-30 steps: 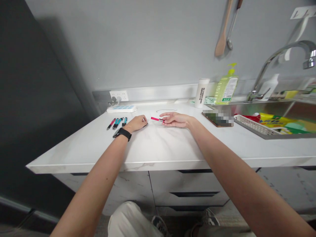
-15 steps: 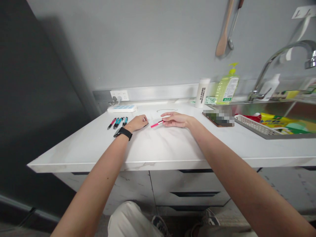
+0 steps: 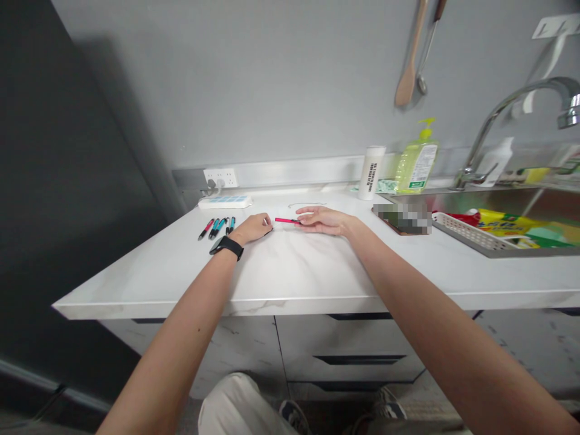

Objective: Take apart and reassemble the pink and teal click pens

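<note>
- A pink pen (image 3: 285,220) is held nearly level just above the tabletop (image 3: 294,266), its right end pinched in the fingertips of the right hand (image 3: 324,221)
- Its free end is pointed towards the left hand (image 3: 255,228), which is rested on the tabletop just beside it with fingers curled in; whether anything is pinched there cannot be told
- A black watch (image 3: 226,246) is worn on the left wrist
- A row of pens (image 3: 218,226) is laid out left of the left hand, with a power strip (image 3: 224,201) behind them by the wall
- Farther right, a white canister (image 3: 371,172), a green soap bottle (image 3: 419,160) and a sink (image 3: 475,198) are seen
</note>
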Demonstrator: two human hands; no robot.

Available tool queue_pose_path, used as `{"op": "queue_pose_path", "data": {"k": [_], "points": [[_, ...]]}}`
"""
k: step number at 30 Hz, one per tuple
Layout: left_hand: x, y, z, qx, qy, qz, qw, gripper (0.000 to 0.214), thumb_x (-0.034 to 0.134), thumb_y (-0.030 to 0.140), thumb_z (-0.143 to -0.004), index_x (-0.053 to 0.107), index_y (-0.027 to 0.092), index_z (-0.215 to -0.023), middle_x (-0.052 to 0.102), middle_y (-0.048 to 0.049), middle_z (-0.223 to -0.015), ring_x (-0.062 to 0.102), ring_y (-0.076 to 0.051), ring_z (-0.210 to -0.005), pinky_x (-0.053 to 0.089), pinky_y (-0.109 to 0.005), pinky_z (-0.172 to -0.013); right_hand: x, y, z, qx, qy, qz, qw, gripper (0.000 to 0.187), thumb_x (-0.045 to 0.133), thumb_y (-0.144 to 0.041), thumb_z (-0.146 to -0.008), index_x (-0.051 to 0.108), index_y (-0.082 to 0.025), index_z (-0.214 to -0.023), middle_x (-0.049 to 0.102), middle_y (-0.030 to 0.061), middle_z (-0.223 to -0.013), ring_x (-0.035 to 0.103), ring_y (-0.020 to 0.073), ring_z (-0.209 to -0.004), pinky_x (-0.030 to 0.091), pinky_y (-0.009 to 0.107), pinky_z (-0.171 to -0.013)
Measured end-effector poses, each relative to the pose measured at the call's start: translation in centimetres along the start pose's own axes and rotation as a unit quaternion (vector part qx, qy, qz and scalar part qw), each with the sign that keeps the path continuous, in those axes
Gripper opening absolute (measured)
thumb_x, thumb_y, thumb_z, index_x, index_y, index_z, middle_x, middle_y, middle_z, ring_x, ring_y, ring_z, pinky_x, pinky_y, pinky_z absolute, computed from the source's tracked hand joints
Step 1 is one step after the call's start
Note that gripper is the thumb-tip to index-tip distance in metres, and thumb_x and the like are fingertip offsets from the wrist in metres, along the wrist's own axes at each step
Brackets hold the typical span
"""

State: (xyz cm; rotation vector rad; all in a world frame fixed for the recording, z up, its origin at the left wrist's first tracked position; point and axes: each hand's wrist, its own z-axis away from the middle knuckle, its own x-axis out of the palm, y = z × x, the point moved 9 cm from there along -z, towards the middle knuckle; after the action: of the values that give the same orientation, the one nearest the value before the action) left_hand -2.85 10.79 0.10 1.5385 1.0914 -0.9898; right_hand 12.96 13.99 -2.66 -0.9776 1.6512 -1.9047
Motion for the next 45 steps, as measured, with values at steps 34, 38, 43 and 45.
{"op": "queue_pose_path", "data": {"k": [34, 38, 43, 45], "points": [[-0.5, -1.3, 0.2, -0.047, 0.043, 0.037, 0.997, 0.018, 0.048, 0.015, -0.074, 0.06, 0.018, -0.087, 0.065, -0.0032, -0.076, 0.058, -0.014, -0.068, 0.043, -0.023, -0.067, -0.6, -0.2, 0.0, 0.005, 0.05, 0.007, 0.999, 0.014, 0.059, 0.0, -0.075, 0.059, -0.012, -0.083, 0.063, 0.0026, -0.076, 0.063, 0.0067, -0.065, 0.057, 0.014, -0.066], [-0.7, -1.2, 0.3, -0.045, 0.046, 0.029, 0.998, 0.017, 0.049, 0.017, -0.074, 0.06, 0.018, -0.086, 0.066, -0.0039, -0.079, 0.059, -0.015, -0.071, 0.044, -0.024, -0.069, -0.8, -0.5, 0.0, -0.006, 0.059, 0.001, 0.998, 0.025, 0.059, 0.005, -0.071, 0.06, -0.013, -0.089, 0.064, 0.0026, -0.078, 0.064, 0.008, -0.068, 0.057, 0.015, -0.066], [-0.8, -0.8, 0.4, -0.039, 0.041, 0.023, 0.998, 0.016, 0.05, 0.019, -0.074, 0.06, 0.018, -0.086, 0.066, -0.0042, -0.08, 0.059, -0.015, -0.071, 0.043, -0.024, -0.067, -0.5, -0.4, -0.1, -0.007, 0.04, -0.012, 0.999, 0.015, 0.058, 0.001, -0.076, 0.06, -0.011, -0.084, 0.062, 0.0038, -0.077, 0.062, 0.0071, -0.066, 0.056, 0.012, -0.063], [-0.7, -0.7, 0.3, -0.039, 0.04, 0.024, 0.998, 0.015, 0.05, 0.019, -0.074, 0.059, 0.018, -0.086, 0.066, -0.0041, -0.079, 0.059, -0.015, -0.07, 0.043, -0.023, -0.065, -0.7, -0.3, -0.1, -0.008, 0.049, -0.02, 0.999, 0.019, 0.058, 0.003, -0.074, 0.06, -0.012, -0.085, 0.063, 0.0043, -0.08, 0.063, 0.0078, -0.071, 0.056, 0.013, -0.067]]}}
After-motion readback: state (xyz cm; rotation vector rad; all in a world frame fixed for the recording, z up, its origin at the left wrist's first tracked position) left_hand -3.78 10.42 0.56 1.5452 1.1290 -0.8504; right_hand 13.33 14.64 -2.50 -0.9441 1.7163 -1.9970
